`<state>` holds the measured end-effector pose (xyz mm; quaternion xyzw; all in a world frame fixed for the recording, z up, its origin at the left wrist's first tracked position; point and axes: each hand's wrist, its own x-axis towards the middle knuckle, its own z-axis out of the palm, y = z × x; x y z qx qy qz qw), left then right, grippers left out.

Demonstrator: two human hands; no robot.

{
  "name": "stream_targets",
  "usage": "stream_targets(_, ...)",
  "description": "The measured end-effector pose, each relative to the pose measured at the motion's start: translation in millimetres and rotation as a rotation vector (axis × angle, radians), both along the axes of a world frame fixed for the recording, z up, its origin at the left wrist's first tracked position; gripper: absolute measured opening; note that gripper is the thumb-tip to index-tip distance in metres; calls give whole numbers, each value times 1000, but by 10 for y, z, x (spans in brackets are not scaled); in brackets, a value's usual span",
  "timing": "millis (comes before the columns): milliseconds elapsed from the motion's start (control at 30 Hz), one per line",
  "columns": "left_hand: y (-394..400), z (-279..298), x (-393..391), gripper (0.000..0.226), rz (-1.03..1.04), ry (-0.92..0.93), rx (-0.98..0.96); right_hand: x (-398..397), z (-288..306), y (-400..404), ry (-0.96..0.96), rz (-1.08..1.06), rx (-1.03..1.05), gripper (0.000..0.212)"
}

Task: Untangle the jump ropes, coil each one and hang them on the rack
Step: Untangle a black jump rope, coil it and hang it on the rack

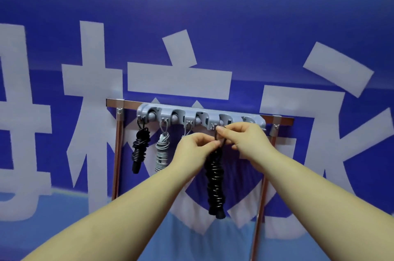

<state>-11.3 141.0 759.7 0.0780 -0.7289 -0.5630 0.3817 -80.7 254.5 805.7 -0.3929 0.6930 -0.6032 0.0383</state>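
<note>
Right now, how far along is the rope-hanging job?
Done: a coiled black rope and a coiled grey rope hang from the grey rack. In hand: the left hand and right hand hold a third coiled black rope's loop at a hook. Left: seating that loop; other ropes aren't visible.

Single head-worn view, wide-angle, edges bowed. Faces forward, roughly level, straight at blue banner wall with large white characters [179, 81]. Close range: both forearms enter from bottom corners, reach to frame centre. Grey plastic hook rack on copper-coloured metal frame [200, 117] sits just above fingertips, slightly below mid-height. Left hand [197, 145] and right hand [248, 139] meet near centre. Wall fills whole background. No second view, no shared area.
</note>
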Motion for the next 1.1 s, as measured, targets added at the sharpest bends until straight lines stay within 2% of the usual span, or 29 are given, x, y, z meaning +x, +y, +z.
stream_targets(200, -332, -17, -492, 10, 52, -66, 10, -507, -133, -264, 30, -131, 55, 13)
stream_targets(433, -554, -52, -932, 10, 56, -84, 158, -945, -138, -624, 397, -477, 254, 23)
stream_targets(633, -590, -118, -1116, 18, 91, -79, 280, -1142, -178, -780, 476, -551, 412, 19)
stream_targets(867, -691, -277, -1252, 11, 223, -181, 186, -1159, -349, -868, 609, -580, 457, 21)
stream_targets(1000, -696, -241, -1170, 20, 159, -205, 88, -1071, -341, -816, 629, -572, 519, 22)
stream_targets(1100, -698, -128, -988, 36, 89, -291, -40, -967, -331, -698, 636, -530, 574, 32)
